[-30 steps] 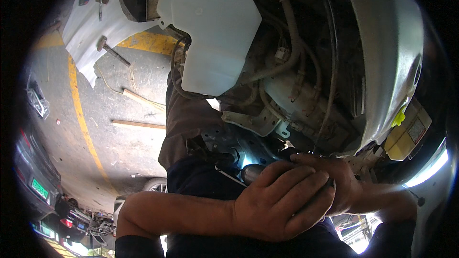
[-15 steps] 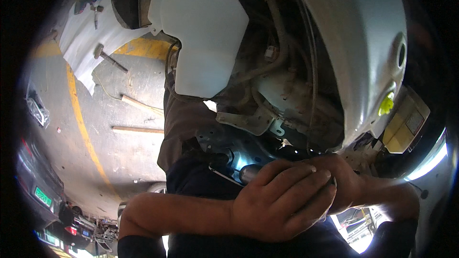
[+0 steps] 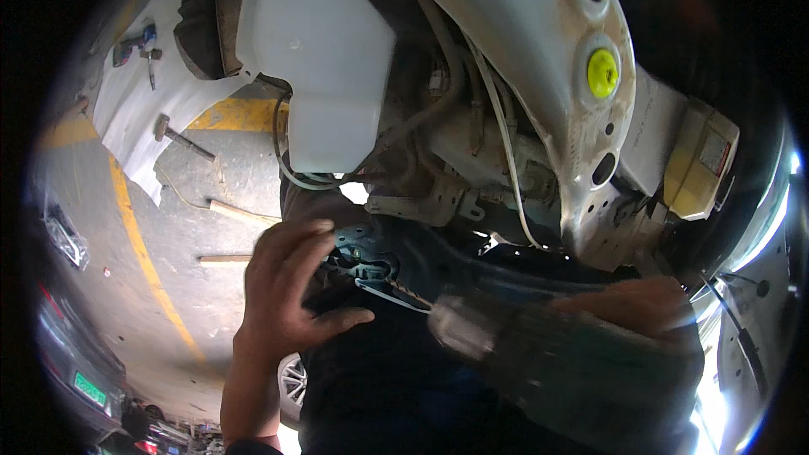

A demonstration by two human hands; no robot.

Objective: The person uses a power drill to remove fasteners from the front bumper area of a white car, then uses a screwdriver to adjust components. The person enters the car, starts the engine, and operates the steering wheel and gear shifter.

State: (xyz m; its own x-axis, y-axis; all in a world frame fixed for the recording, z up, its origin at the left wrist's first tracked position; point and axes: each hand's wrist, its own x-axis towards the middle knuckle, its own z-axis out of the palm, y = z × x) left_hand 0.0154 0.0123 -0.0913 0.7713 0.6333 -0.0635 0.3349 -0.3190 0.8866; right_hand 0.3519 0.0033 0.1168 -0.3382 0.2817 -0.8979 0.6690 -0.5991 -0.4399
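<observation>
While my left hand is spread, my right hand seems wrapped around the drill, probably heavy and rigid, best held behind its chuck.

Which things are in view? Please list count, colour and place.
Drill: one, dark, lower centre
Tank: one, white, upper centre
Panel: one, silver, upper right
Plug: one, yellow, on panel
Reservoir: one, yellowish, right
Hammer: one, grey-brown, left
Sheet: one, white, upper left
Wood strips: two, tan, left
Car: at least one, dark, lower left
Tool: at least one, dark, on sheet
Left hand: one, open, left of drill
Right hand: one, on drill
</observation>
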